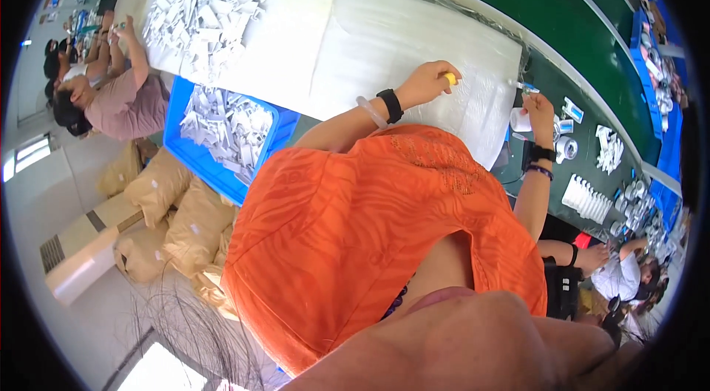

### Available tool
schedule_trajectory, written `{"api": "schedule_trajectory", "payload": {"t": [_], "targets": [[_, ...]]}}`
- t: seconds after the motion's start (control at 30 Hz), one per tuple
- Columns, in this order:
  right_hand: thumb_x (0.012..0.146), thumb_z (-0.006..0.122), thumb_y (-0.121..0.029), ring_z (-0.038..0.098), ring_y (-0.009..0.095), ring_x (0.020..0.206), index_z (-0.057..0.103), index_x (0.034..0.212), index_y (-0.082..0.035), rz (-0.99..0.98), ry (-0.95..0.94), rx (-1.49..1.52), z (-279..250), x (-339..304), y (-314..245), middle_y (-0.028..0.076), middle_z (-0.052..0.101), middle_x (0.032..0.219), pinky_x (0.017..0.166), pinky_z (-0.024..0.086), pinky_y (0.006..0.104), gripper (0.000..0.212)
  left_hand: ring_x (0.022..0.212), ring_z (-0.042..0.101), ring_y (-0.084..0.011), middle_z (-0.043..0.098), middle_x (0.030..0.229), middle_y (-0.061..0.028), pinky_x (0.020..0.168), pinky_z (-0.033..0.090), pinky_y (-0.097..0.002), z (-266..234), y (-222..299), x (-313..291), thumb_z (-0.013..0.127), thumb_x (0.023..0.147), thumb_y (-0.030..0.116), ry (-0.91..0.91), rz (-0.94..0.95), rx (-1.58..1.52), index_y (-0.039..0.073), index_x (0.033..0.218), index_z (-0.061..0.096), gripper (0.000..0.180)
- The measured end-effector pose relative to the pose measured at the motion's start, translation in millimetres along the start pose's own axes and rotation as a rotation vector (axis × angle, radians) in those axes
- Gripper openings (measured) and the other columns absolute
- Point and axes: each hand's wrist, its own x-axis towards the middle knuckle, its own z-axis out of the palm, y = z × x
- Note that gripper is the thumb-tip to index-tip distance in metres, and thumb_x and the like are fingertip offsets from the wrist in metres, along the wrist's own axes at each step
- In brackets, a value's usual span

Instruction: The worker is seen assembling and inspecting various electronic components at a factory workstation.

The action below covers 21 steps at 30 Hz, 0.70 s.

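My left hand (429,85) is over the white sheet-covered part of the bench, its fingers closed round a small yellow object (450,79) whose kind I cannot make out. My right hand (539,107) is at the sheet's right edge, fingers pinched together. A small blue-and-white piece (526,86) shows right at those fingertips; whether they grip it is too small to tell. Beside the right hand is a white roll (520,120) on the dark green bench top. The white sheet (399,43) runs beneath the left hand.
A heap of white plastic parts (211,10) lies at the far left, above a blue crate (177,128) of similar parts. White parts in rows (586,197) and rolls (566,148) stand at right. Tan sacks (188,221) lie on the floor. Other people (122,106) work at both ends.
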Motion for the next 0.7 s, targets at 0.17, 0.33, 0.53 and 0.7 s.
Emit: {"api": "schedule_trajectory", "payload": {"t": [0.17, 0.33, 0.53, 0.7], "targets": [[0.089, 0.064, -0.014, 0.053, 0.005, 0.059, 0.066, 0.098, 0.001, -0.058, -0.199, 0.273, 11, -50, -104, -0.001, 0.061, 0.071, 0.054, 0.04, 0.021, 0.017, 0.107, 0.058, -0.0227, 0.06, 0.116, -0.0106, 0.096, 0.044, -0.0337, 21, 10, -3, 0.068, 0.084, 0.016, 0.19, 0.634, 0.449, 0.002, 0.133, 0.047, 0.055], [0.088, 0.066, -0.012, 0.05, 0.004, 0.059, 0.066, 0.1, 0.0, -0.026, -0.364, 0.481, 21, -95, -162, -0.002, 0.061, 0.073, 0.054, 0.038, 0.0184, 0.017, 0.115, 0.054, -0.0236, 0.057, 0.121, -0.0128, 0.101, 0.04, -0.0364, 35, 57, -17, 0.073, 0.082, 0.019, -0.097, 0.508, 0.226, 0.002, 0.14, 0.039, 0.069], [0.088, 0.065, -0.011, 0.05, 0.005, 0.06, 0.069, 0.102, -0.005, -0.131, -0.472, 0.288, 11, -105, -180, -0.002, 0.062, 0.075, 0.053, 0.038, 0.0213, 0.016, 0.098, 0.061, -0.0164, 0.061, 0.11, -0.0089, 0.084, 0.05, -0.0286, 22, 59, -23, 0.063, 0.091, 0.019, -0.35, 0.243, -0.087, 0.001, 0.137, 0.044, 0.053], [0.084, 0.067, -0.011, 0.054, 0.019, 0.063, 0.071, 0.098, -0.011, -0.619, -0.035, -0.251, 23, -117, -181, 0.005, 0.06, 0.075, 0.057, 0.043, 0.0298, 0.014, 0.075, 0.06, -0.0113, 0.062, 0.093, -0.0065, 0.07, 0.052, -0.0256, 9, 89, -37, 0.045, 0.099, 0.02, -0.484, 0.028, -0.245, 0.002, 0.112, 0.056, 0.024]]}}
